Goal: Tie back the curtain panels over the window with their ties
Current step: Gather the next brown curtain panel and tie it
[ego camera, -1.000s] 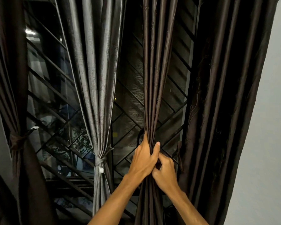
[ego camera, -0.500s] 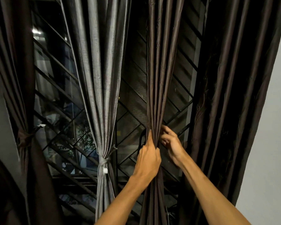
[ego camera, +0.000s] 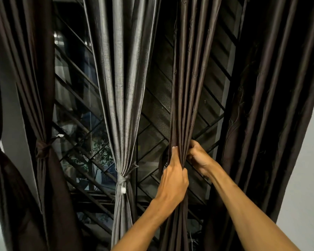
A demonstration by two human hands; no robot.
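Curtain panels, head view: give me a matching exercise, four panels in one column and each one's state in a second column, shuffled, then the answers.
Panels
1. grey panel
2. middle brown panel
3. far-right dark panel
4. brown panel left of the grey one

States
A. hangs loose, no hand on it
B. tied, with a white tag at the tie
C. bunched in the left hand and right hand
D. tied with a brown knot

Pairs: 1-B, 2-C, 3-A, 4-D

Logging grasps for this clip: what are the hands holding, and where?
Left hand and right hand both grip the gathered brown curtain panel at its bunched middle.
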